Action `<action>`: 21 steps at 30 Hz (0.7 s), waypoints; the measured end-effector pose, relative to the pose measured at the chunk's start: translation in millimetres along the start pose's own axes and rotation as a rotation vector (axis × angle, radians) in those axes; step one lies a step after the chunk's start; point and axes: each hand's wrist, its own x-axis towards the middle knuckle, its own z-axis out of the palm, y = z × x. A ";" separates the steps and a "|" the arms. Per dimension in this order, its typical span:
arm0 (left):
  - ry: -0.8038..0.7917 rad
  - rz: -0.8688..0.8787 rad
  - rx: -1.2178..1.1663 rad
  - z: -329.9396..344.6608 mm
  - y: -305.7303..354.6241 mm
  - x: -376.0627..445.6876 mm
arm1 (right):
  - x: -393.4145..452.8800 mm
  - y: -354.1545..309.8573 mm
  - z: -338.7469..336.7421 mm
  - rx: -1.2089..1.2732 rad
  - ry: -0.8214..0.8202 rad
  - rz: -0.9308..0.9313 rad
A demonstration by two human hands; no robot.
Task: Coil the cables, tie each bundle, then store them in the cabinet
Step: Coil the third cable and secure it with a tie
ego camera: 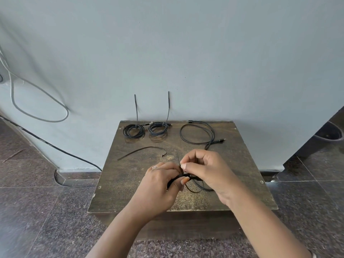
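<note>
My left hand (160, 185) grips a coiled black cable bundle (195, 185) above the middle of the brown wooden table (119, 192). My right hand (202, 170) pinches the thin tail of a black zip tie (179, 160) wrapped round that bundle. Much of the bundle is hidden by my fingers. Two tied coils lie at the table's back edge, one on the left (133, 130) and one beside it (158, 128), each with a tie tail sticking up. A loose uncoiled black cable (197, 133) lies at the back right. A spare zip tie (143, 150) lies left of my hands.
The table stands against a grey wall. A grey cable (37, 101) hangs in a loop on the wall at left, and a black cord (55, 146) runs down to the tiled floor. A dark bin (329, 134) sits at far right.
</note>
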 end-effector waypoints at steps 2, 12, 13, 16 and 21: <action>0.001 0.000 0.007 -1.0 -0.4 0.1 | 0.4 -2.2 -4.1 -0.012 -0.038 0.011; -0.015 0.018 0.016 -3.2 -1.1 0.9 | -1.0 -0.2 -11.4 -0.146 -0.149 -0.082; -0.017 0.016 0.019 -3.2 -1.8 0.6 | -1.4 -0.2 -11.7 -0.155 -0.168 -0.090; -0.033 0.018 0.026 -2.6 -3.1 0.5 | -2.2 0.7 -10.9 -0.200 -0.205 -0.127; -0.080 -0.038 0.021 -2.0 -8.2 2.1 | -0.7 3.8 -5.9 -0.319 -0.079 -0.231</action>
